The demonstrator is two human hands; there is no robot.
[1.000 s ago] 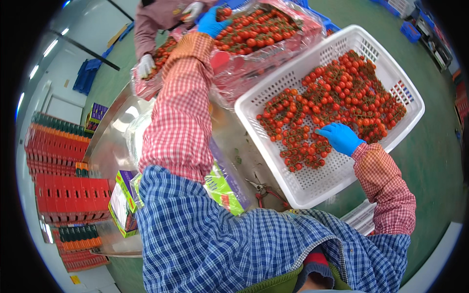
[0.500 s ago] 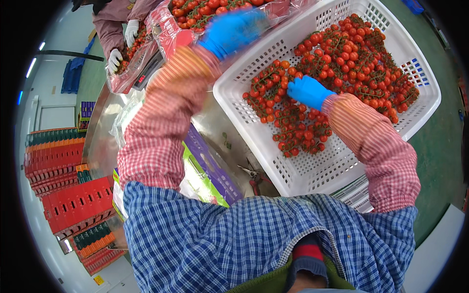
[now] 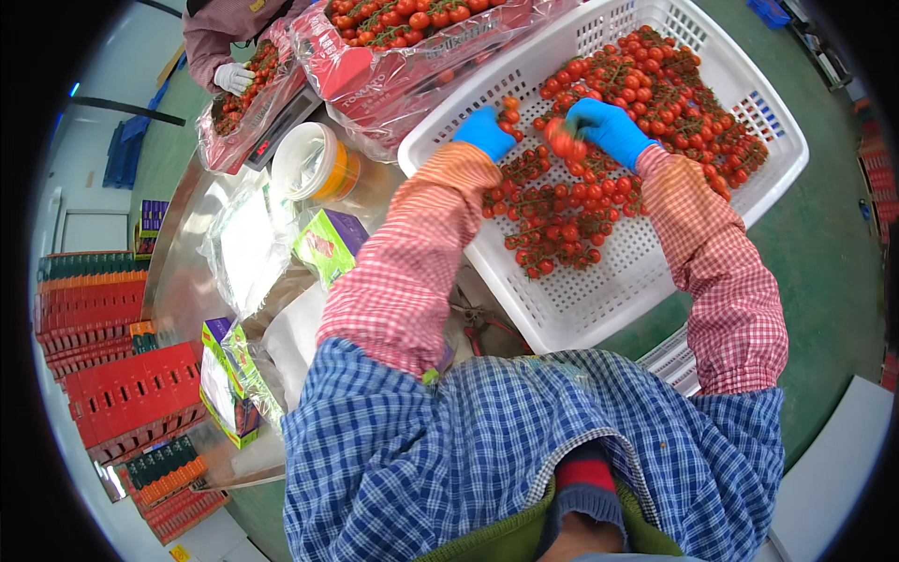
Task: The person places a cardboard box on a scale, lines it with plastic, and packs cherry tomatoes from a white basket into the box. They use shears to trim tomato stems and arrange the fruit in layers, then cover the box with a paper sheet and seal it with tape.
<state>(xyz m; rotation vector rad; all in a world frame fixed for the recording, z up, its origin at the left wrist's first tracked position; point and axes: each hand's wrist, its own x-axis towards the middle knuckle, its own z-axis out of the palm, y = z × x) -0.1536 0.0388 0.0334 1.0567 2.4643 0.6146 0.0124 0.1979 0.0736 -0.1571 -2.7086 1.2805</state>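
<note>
We see green floor [image 3: 810, 272] spreading down the right of the frame, a pale wall [image 3: 84, 169] curving along the left, a small bluish light [image 3: 74, 90] at upper left, and a shiny metal table [image 3: 176, 295] left of centre.

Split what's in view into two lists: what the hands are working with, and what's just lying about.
Apparently in use:
- cherry tomatoes on the vine
- white basket holding them
- left hand and right hand, gloved, both among the tomatoes

Apparently lying about:
- red-handled cutters
- round tub
- purple-and-green box
- stacked red cartons
</note>
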